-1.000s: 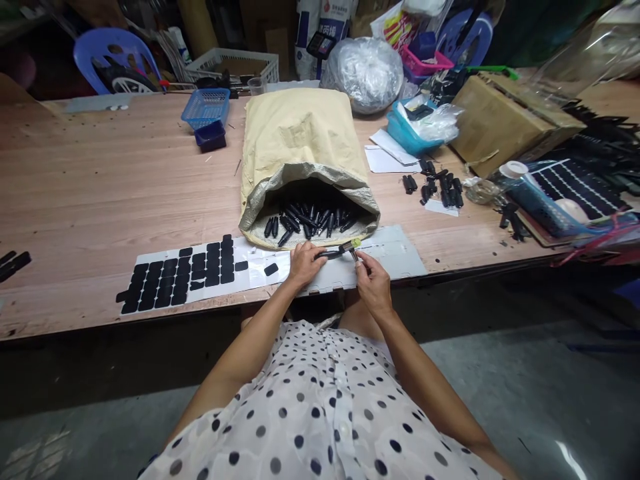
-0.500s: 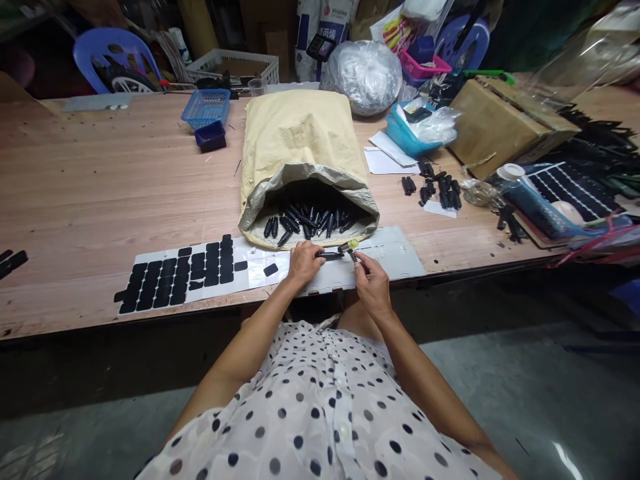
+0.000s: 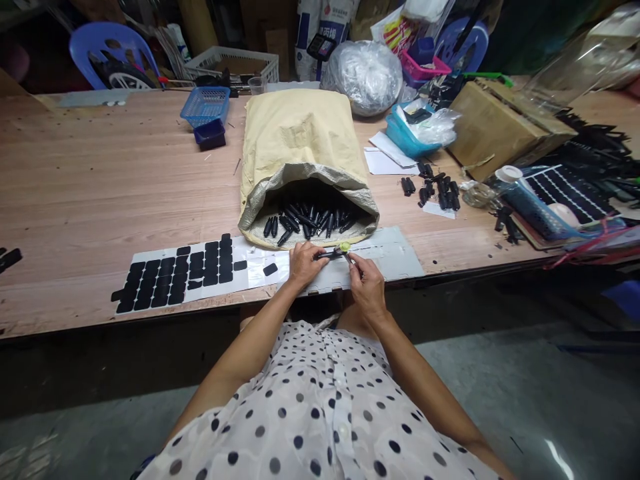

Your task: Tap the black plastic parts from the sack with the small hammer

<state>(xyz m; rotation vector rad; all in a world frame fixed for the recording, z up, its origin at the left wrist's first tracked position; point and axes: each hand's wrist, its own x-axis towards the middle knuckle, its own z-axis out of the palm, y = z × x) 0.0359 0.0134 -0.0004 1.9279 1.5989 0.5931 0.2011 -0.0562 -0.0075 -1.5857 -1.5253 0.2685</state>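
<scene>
At the table's front edge, my left hand (image 3: 304,264) is closed on a slim black piece (image 3: 327,255) lying along a pale flat board (image 3: 395,257). My right hand (image 3: 367,283) grips the dark handle of a small hammer-like tool with a yellow-green part on its head (image 3: 343,247). Its head is at the black piece's right end; whether they touch I cannot tell. Just behind my hands lies a cream woven sack (image 3: 305,127), its mouth towards me, with many similar black pieces (image 3: 313,219) inside.
On the left is a sheet of black rounded stickers (image 3: 165,280), some loose. Blue baskets (image 3: 205,107) stand behind it. To the right are small black parts (image 3: 443,187), a cardboard box (image 3: 500,127), a teal basket (image 3: 413,133) and a tray of black strips (image 3: 570,197).
My right hand has moved a little left, bringing the tool's head to the right end of the black piece. My left hand stays nearly where it was.
</scene>
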